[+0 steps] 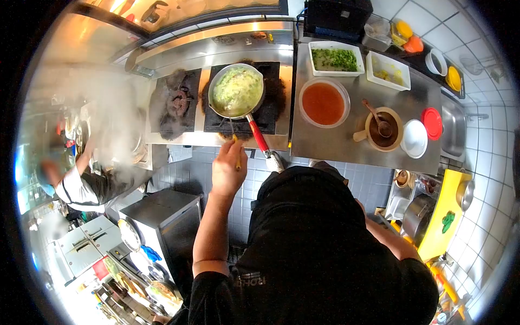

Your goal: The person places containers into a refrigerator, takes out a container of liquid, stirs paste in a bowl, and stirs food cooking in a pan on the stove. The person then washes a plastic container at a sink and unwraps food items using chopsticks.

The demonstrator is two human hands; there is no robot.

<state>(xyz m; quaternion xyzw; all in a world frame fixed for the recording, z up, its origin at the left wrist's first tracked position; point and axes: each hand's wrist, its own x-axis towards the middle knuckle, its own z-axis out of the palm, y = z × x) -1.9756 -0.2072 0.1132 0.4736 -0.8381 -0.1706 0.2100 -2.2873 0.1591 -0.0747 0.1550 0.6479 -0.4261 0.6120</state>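
My left hand (228, 167) is closed around the yellow handle of a thin metal utensil (238, 157). Its thin shaft reaches toward the near rim of a frying pan (255, 131), but the tip is hard to make out. The pan sits on a black stove burner, its red handle slanting toward me. A pale green and yellow mixture (236, 89) fills it. On my right side only the forearm (392, 238) shows; my right hand is hidden behind my body.
On the steel counter (336, 143) stand a tub of red-orange sauce (323, 103), a tray of chopped greens (335, 58) and a brown pot with a ladle (383, 127). A second burner (177, 103) lies left. Further left, a person (81, 187) works amid steam.
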